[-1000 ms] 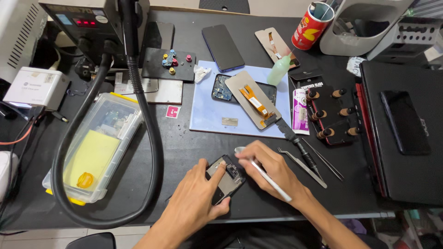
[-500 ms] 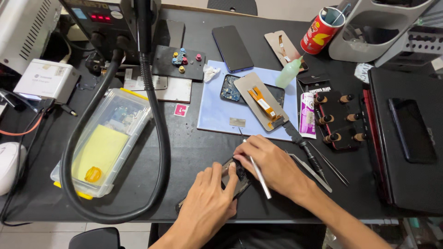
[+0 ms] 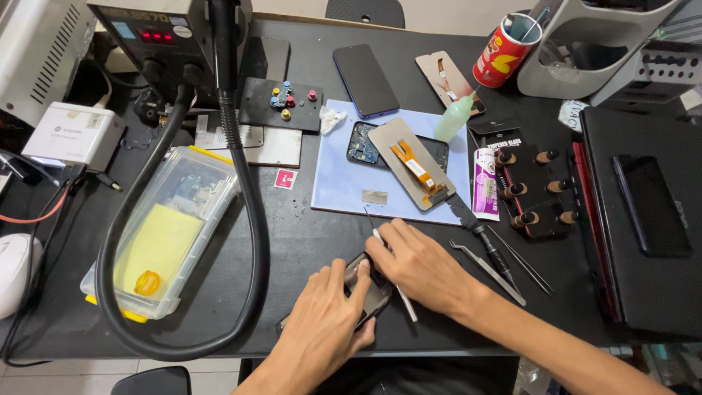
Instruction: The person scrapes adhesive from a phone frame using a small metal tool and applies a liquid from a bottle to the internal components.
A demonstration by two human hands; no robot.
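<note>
Small dark phone part (image 3: 368,287) lies flat on the black tabletop (image 3: 307,234) near its front edge, roughly mid-width; long axis runs diagonal, far end toward the back-right corner, near end toward the front-left. Left hand (image 3: 325,325) comes in from the front edge, palm down, fingers (image 3: 356,281) curled over the part's near/left side & pressing it down, thumb by the front end. Right hand (image 3: 424,267) comes from the front-right, fingers closed around a thin white-handled tool (image 3: 395,281), pen-style grip; tool slants w/ its metal tip (image 3: 368,214) sticking out toward the back edge, white end toward the front edge. Right hand's fingertips touch the part's far end. Just right of that hand: tweezers (image 3: 488,272) and a black-handled screwdriver (image 3: 482,240), both lying diagonal. Behind the hands, a light blue mat (image 3: 344,183) carries an open phone body (image 3: 362,143) & a screen panel w/ orange flex cable (image 3: 411,164). Left side: clear plastic box (image 3: 172,227) w/ yellow sheet inside, looped by a thick black hose (image 3: 248,219) from the station at the back-left corner. Right edge: closed black laptop (image 3: 643,219).
</note>
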